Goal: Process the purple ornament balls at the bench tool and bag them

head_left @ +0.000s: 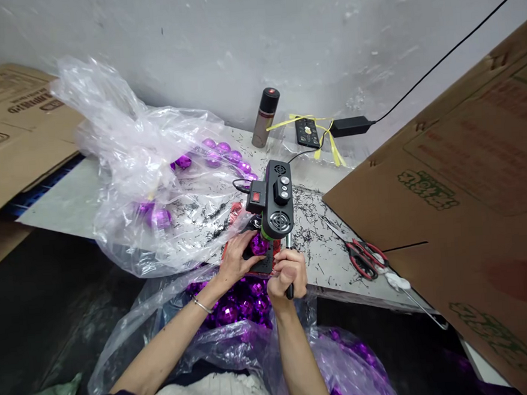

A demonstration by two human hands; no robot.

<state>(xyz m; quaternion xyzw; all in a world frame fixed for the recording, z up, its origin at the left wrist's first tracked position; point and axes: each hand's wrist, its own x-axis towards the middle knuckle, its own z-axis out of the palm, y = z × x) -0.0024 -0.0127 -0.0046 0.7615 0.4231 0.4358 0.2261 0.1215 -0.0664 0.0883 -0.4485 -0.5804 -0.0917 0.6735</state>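
Observation:
A black bench machine (278, 196) with a red switch, round vents and knobs stands on the work table. Under its head sits a shiny purple ball ornament (259, 244), gripped between the thumb and fingers of my left hand (238, 260). My right hand (287, 275) is wrapped round the black-ended lever (290, 290) on the machine's right side. Just below the table edge, a clear plastic bag (164, 325) holds many purple faceted balls (241, 304). The ball's underside is hidden by my fingers.
A large clear bag (129, 147) with purple balls lies on the left of the table (61, 205). Behind are a spray can (266, 118) and a power adapter (351, 126). Red-handled scissors (362, 257) lie near a tall carton (449, 208). Black scraps litter the tabletop.

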